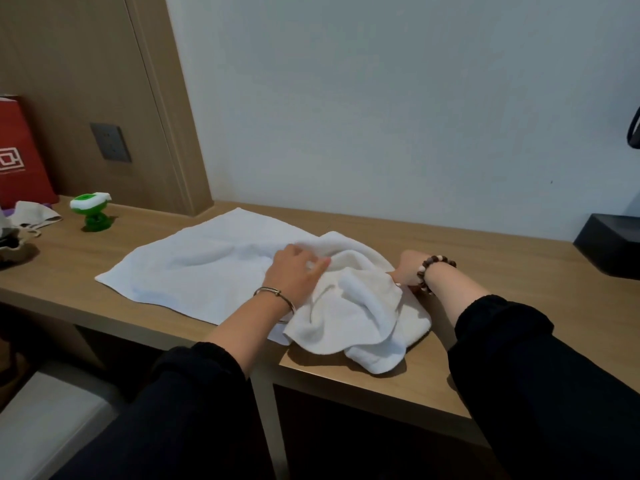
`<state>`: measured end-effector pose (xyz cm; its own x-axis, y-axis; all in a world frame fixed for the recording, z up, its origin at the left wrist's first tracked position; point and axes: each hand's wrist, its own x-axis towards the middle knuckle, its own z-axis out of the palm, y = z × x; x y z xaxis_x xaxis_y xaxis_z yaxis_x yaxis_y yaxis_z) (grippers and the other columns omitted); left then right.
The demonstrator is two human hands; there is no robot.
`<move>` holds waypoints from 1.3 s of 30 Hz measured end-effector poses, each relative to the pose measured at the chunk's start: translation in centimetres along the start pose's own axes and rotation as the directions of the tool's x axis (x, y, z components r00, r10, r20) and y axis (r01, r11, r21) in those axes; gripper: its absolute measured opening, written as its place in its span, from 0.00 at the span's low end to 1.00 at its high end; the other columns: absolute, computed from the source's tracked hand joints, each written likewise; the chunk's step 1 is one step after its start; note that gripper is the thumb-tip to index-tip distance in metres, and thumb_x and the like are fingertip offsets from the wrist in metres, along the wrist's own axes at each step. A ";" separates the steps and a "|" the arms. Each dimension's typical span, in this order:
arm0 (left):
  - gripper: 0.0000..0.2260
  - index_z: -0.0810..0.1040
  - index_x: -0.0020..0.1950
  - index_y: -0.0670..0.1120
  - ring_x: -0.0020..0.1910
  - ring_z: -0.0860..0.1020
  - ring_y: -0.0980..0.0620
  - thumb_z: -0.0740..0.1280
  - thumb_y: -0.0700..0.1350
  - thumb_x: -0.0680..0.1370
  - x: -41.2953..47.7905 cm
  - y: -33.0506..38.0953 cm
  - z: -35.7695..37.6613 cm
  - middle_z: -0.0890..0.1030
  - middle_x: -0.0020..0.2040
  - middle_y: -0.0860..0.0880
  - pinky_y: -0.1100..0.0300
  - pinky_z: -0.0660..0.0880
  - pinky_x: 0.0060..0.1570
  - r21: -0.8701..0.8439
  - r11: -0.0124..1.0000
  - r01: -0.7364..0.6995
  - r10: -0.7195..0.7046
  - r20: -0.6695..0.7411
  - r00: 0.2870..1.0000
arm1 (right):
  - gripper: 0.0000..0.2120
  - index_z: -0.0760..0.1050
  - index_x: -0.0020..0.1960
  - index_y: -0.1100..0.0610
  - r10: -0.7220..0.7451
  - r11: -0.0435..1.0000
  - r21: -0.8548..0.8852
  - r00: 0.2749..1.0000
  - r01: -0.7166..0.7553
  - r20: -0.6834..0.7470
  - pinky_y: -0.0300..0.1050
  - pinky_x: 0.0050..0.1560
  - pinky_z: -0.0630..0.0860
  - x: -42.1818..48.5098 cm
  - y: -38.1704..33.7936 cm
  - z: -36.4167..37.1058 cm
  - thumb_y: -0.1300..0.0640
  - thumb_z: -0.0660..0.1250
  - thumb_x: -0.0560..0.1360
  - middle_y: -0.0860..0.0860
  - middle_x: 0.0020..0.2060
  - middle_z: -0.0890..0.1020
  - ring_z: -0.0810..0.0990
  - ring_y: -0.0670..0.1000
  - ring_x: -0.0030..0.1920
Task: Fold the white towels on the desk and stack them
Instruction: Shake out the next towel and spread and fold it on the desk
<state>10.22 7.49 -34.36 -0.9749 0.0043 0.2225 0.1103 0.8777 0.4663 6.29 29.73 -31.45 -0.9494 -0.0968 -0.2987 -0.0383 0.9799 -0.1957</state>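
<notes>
A white towel (194,261) lies spread flat on the wooden desk (485,271). A second white towel (349,317) sits crumpled on its right end, hanging slightly past the desk's front edge. My left hand (294,271) grips a fold of the crumpled towel at its upper left. My right hand (410,271) pinches the same towel at its right edge; its fingers are mostly hidden behind the cloth.
A green and white object (91,211) stands at the back left, beside a red bag (20,157) and a pale cloth (33,213). A black box (609,244) sits at the far right. A grey seat (48,420) is below the desk's left.
</notes>
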 end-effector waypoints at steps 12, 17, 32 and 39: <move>0.25 0.63 0.74 0.49 0.74 0.58 0.51 0.58 0.57 0.80 -1.9 0.3 3.0 0.61 0.75 0.48 0.57 0.53 0.70 0.044 0.958 -0.282 0.272 0.166 0.948 | 0.09 0.72 0.38 0.61 0.178 0.982 0.136 0.872 -0.130 -0.456 0.42 0.36 0.69 2.2 0.5 -3.2 0.64 0.59 0.76 0.57 0.36 0.81 0.79 0.55 0.37; 0.26 0.57 0.76 0.53 0.75 0.53 0.53 0.54 0.60 0.80 -1.9 0.5 3.3 0.57 0.77 0.51 0.54 0.51 0.72 0.174 0.933 -0.315 0.262 0.270 0.926 | 0.31 0.46 0.77 0.58 0.045 0.834 0.464 0.801 0.299 -0.597 0.45 0.68 0.60 3.8 -1.1 -3.4 0.63 0.58 0.78 0.56 0.77 0.49 0.57 0.56 0.74; 0.24 0.49 0.77 0.57 0.77 0.47 0.52 0.47 0.58 0.82 -1.7 0.7 3.4 0.49 0.78 0.52 0.48 0.47 0.74 0.307 0.890 -0.338 0.198 0.408 0.891 | 0.22 0.68 0.71 0.58 -0.109 0.928 -0.358 0.994 0.108 0.016 0.45 0.44 0.79 -1.0 -1.0 -0.9 0.56 0.57 0.78 0.56 0.62 0.77 0.80 0.56 0.47; 0.24 0.45 0.77 0.56 0.77 0.46 0.53 0.43 0.58 0.82 -1.6 1.1 3.3 0.47 0.78 0.55 0.44 0.45 0.73 0.346 0.895 -0.282 0.130 0.402 0.906 | 0.13 0.77 0.45 0.55 -0.256 0.966 -0.072 0.961 0.250 -0.103 0.43 0.43 0.70 -3.8 -0.6 0.7 0.45 0.64 0.76 0.49 0.43 0.79 0.77 0.50 0.43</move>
<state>11.24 10.06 -37.06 -0.9469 0.3109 -0.0817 0.3070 0.9500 0.0578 10.10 29.36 -30.83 -0.9348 -0.3261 -0.1409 -0.2966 0.9347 -0.1959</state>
